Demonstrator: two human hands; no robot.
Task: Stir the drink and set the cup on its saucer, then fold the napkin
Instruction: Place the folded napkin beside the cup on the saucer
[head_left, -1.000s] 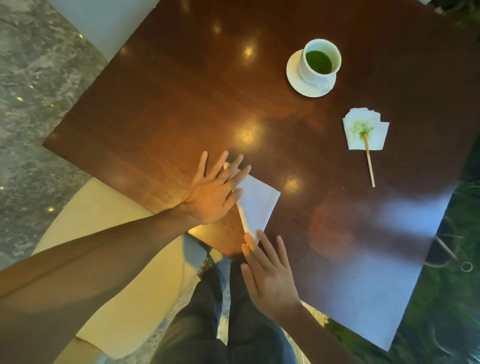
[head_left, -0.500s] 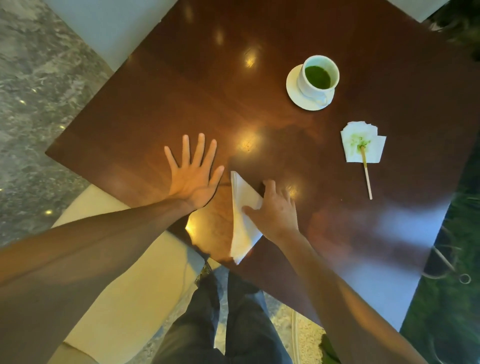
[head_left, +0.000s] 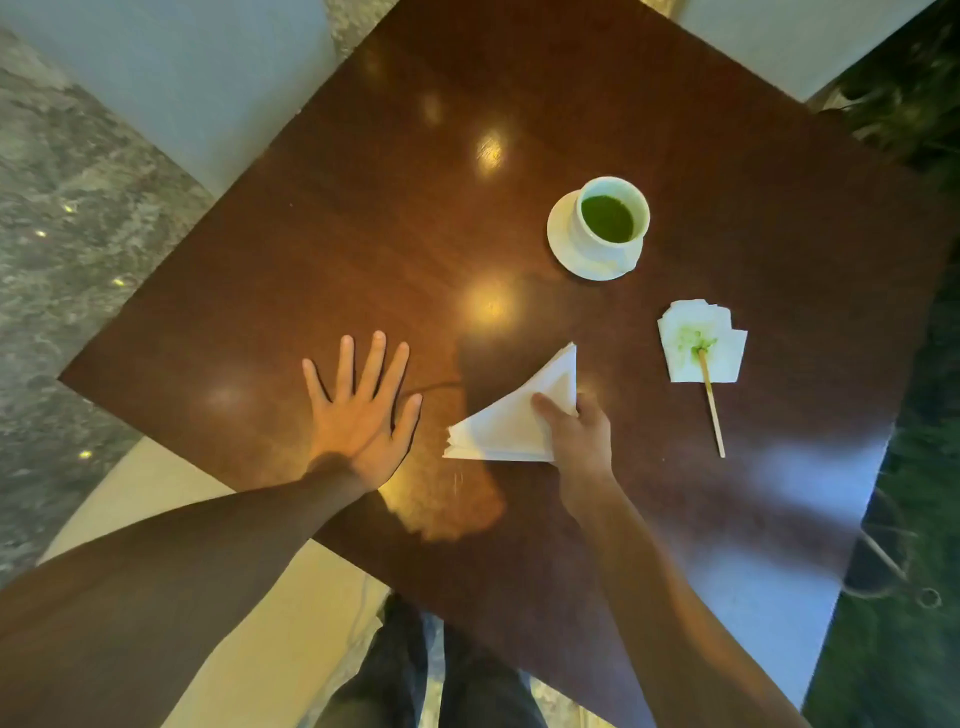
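On the dark wooden counter (head_left: 311, 249), the right hand (head_left: 574, 436) pinched the white triangular folded paper napkin (head_left: 506, 423) at its corner; light, limp, best held there. The left hand (head_left: 363, 410) lay flat, fingers spread.

One camera only, worn on the seated person's head. It looked steeply down and forward at the dark wooden table (head_left: 322, 249), set cornerwise in frame, near corner above the person's knees. Wide-angle, close: both forearms entered from the near edge. Floor showed at left, foliage at right. No second view overlapped.
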